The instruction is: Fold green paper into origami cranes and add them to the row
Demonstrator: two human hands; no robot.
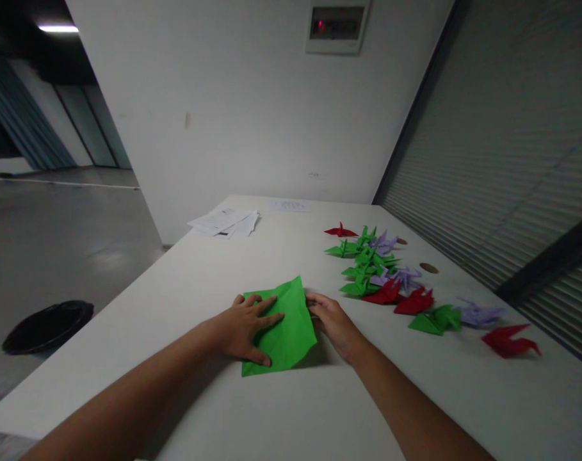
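Green paper (pixel 291 326) sits at the near middle of the white worktop (pixel 252 256), a thin matte sheet folded into a kite-like shape with crisp edges and one sharp tip pointing away. Left hand (pixel 246 323) lies flat and open on its left half, fingers spread across the fold. Right hand (pixel 331 323) is at the sheet's right edge, fingers curled in and touching it, though whether they pinch the paper is hard to tell. Off to the right runs a scatter of folded paper cranes (pixel 372 266), green, red and lilac, all pointed wings and creases. At the far end, flat white printed sheets (pixel 226 223) lie in a loose fan
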